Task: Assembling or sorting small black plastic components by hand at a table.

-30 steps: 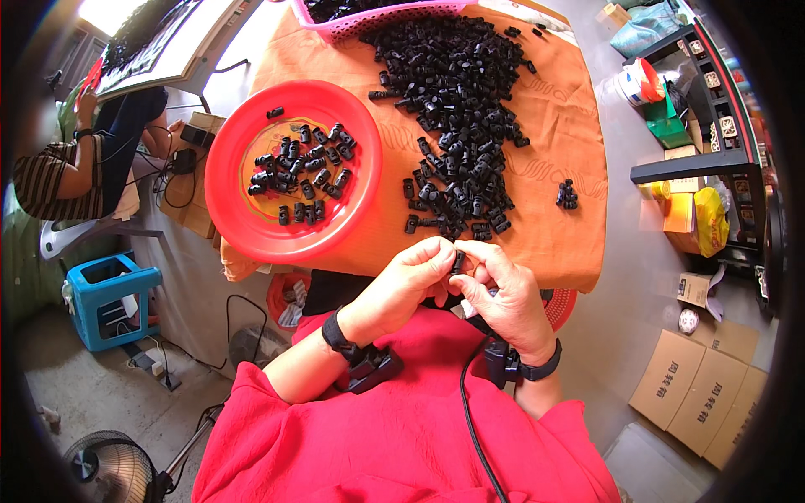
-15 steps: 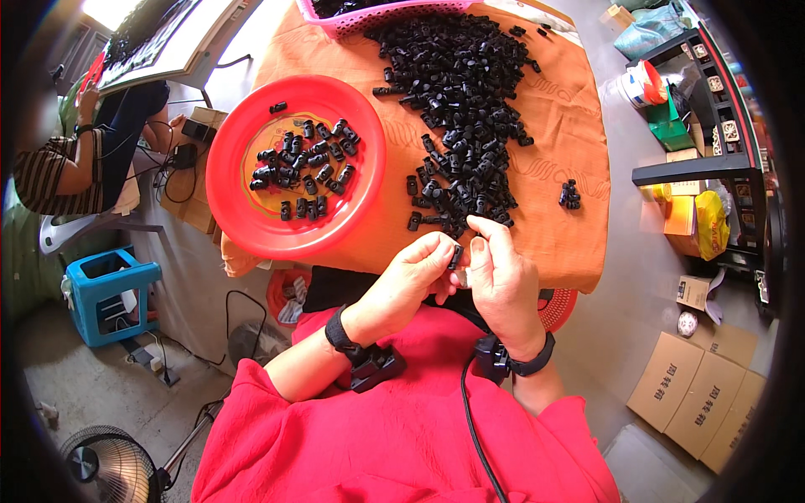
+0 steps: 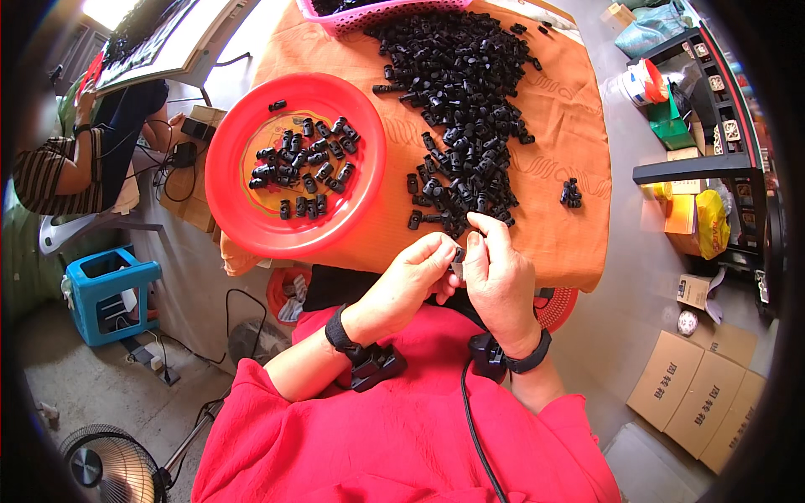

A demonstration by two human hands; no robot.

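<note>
My left hand [image 3: 417, 266] is closed, pinching a small black cord lock [image 3: 459, 252] between thumb and fingers just past the table's near edge. Against it comes my right hand [image 3: 500, 270], its fingers bent and closed around something mostly hidden; a small pale, greyish bit shows between the hands. Ahead of them spreads a big pile of black cord locks [image 3: 461, 109], its near tip almost at my right fingers. To the left a red round plastic tray [image 3: 352, 220] holds several cord locks. A small cluster of black cord locks [image 3: 571, 194] lies apart at right.
An orange cloth [image 3: 558, 243] covers the table. A pink basket [image 3: 352, 20] with black pieces stands at the far edge. At left are a seated person [image 3: 63, 172], a blue stool [image 3: 113, 293] and a fan [image 3: 105, 465]. Cardboard boxes [image 3: 700, 394] and a dark shelf [image 3: 696, 170] stand right.
My right hand has shifted slightly, its thumb now nearer the cord lock and higher. The left hand keeps its pinch, with less of the cord lock showing. The pile and tray look the same.
</note>
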